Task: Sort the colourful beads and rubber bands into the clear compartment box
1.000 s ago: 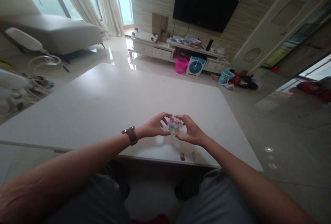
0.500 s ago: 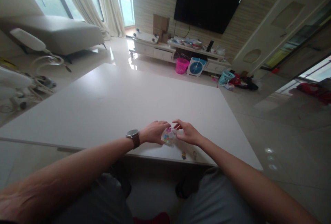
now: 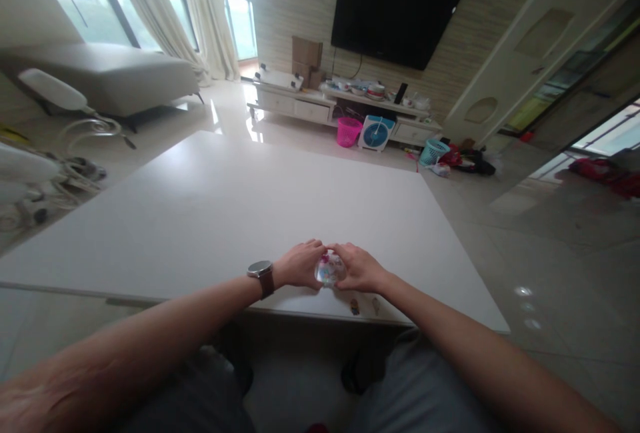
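Note:
A clear, rounded container (image 3: 329,275) with small colourful pieces inside is held between my two hands, close to the table's near edge. My left hand (image 3: 300,264), below a wristwatch (image 3: 261,269), curls round its left side. Round the right side curve the fingers of my right hand (image 3: 361,269). The fingertips meet or nearly meet behind its top. Just right of it, a small yellow and dark figure (image 3: 355,306) lies on the white table (image 3: 260,199). Beside that figure is a small pale object (image 3: 376,305), too blurred to name.
Past the table's far side stands a low TV cabinet (image 3: 285,103) with dishes on top. In front of it are a pink basket (image 3: 348,131), a blue and white fan (image 3: 377,132) and a light blue basket (image 3: 434,151). My legs are under the near edge.
My right hand has closed in on the right side of the clear container, where its fingers were raised and apart before. My left hand stays on it. The camera view has shifted slightly.

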`<state>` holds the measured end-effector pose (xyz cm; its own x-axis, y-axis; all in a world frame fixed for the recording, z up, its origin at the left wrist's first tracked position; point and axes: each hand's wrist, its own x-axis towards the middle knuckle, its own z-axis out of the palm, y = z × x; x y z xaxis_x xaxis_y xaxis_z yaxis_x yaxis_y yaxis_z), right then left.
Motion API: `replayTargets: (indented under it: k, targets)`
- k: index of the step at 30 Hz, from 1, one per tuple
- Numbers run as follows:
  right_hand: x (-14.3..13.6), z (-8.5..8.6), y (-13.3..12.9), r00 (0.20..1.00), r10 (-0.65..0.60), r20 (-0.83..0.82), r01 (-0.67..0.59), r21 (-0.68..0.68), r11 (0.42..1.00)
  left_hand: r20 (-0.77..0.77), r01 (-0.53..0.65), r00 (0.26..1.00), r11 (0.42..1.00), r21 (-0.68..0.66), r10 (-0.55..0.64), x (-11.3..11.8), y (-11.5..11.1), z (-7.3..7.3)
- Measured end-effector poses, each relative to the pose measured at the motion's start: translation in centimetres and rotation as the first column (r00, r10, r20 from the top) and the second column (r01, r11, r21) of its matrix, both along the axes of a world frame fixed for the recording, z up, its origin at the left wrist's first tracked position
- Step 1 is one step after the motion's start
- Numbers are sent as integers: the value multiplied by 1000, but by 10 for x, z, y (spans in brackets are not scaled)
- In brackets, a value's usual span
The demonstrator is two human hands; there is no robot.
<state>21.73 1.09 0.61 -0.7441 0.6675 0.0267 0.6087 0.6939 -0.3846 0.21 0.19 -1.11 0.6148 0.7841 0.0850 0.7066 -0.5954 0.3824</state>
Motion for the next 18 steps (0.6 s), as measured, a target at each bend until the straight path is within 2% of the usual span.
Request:
replayTargets:
  k: [11,18]
  targets:
    - [0,3,0,999,-38,33,37,23,999,-70,-29,997,999,-27,27,3,-1,2]
    - [0,5,0,999,-9,42,8,42,999,-26,-25,999,999,-35,24,3,0,0]
